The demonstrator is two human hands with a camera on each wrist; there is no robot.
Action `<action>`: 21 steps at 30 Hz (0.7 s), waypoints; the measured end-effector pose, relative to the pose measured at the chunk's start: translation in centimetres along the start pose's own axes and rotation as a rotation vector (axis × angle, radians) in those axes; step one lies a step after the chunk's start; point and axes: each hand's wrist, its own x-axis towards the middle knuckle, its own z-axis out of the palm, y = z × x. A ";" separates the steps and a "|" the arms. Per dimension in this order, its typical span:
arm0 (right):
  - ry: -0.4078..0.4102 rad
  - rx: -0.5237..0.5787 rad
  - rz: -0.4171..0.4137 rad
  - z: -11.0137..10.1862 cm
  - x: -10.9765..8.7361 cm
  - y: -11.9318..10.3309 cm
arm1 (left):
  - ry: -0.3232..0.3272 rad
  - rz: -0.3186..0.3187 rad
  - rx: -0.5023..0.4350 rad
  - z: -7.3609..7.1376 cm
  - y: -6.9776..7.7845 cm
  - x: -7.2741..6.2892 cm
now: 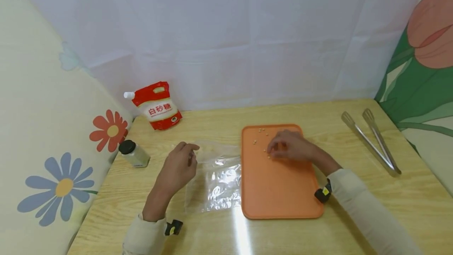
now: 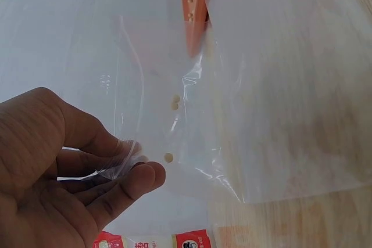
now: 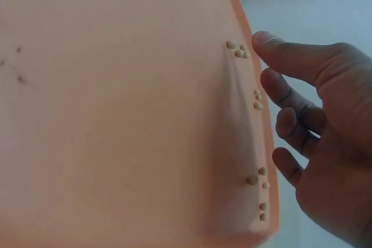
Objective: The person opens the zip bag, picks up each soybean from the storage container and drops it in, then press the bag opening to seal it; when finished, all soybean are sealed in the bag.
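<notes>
Your left hand (image 1: 178,168) pinching a clear plastic bag (image 1: 221,182), right hand (image 1: 291,145) loosely unclenched over an orange rectangular tray's (image 1: 279,196) far right corner, near round beige beads (image 3: 253,180)

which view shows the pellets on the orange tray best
Right wrist view: the pellets look largest there, clustered near one edge of the orange tray. The head view shows them as tiny specks; the left wrist view, a few on a sliver of tray.
</notes>
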 end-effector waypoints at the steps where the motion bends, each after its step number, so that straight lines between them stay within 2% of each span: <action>1: -0.004 -0.004 0.001 0.1 0.0 0.1 | 0.000 -0.003 0.000 0.0 0.0 0.0; 13: -0.035 -0.012 0.047 1.1 0.0 0.2 | -0.003 -0.011 0.005 0.1 -0.2 -0.2; 21: -0.037 -0.048 0.024 1.5 0.2 0.1 | -0.001 -0.017 0.009 0.0 -0.1 -0.2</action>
